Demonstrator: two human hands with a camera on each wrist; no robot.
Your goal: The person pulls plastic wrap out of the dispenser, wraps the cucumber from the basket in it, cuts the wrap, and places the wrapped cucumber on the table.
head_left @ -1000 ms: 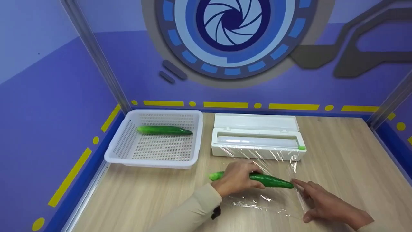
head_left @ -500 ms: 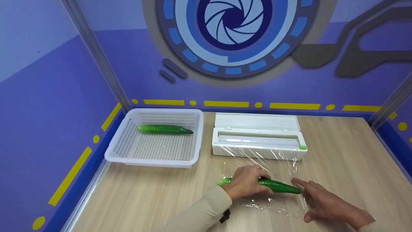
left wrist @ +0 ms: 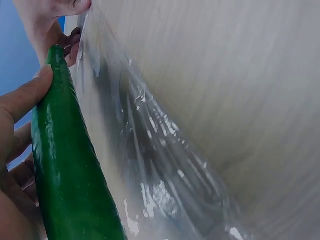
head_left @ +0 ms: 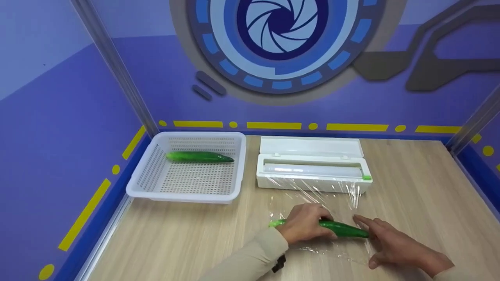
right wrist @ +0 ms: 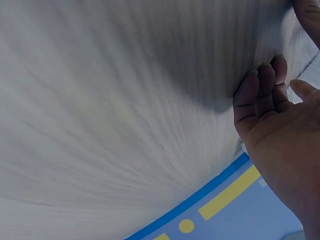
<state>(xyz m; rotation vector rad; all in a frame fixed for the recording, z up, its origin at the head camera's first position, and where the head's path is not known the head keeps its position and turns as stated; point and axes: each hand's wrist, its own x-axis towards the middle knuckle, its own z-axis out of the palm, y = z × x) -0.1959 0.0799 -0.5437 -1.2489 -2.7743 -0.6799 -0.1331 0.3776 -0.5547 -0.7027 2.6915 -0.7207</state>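
My left hand (head_left: 308, 222) grips a green cucumber (head_left: 345, 229) from above, around its middle. In the left wrist view the thumb lies along the side of the cucumber (left wrist: 67, 150), with fingers on its other side. Under it a sheet of clear cling film (head_left: 324, 249) stretches from the roll in a white dispenser box (head_left: 312, 183). My right hand (head_left: 398, 244) rests at the film's right edge beside the cucumber's dark tip, thumb and forefinger spread apart along that edge. The right wrist view shows the right hand's (right wrist: 280, 135) other fingers loosely bent.
A white perforated basket (head_left: 185, 196) stands at the back left with another cucumber (head_left: 199, 157) lying inside. The dispenser's lid (head_left: 310, 147) is raised at the back, and a green piece (head_left: 366, 177) sits at its right end. Printed blue walls (head_left: 78, 156) enclose the wooden table (head_left: 168, 242).
My left hand has moved the cucumber right and slightly toward me over the film, bringing its tip up to the right hand. The right hand has barely moved.
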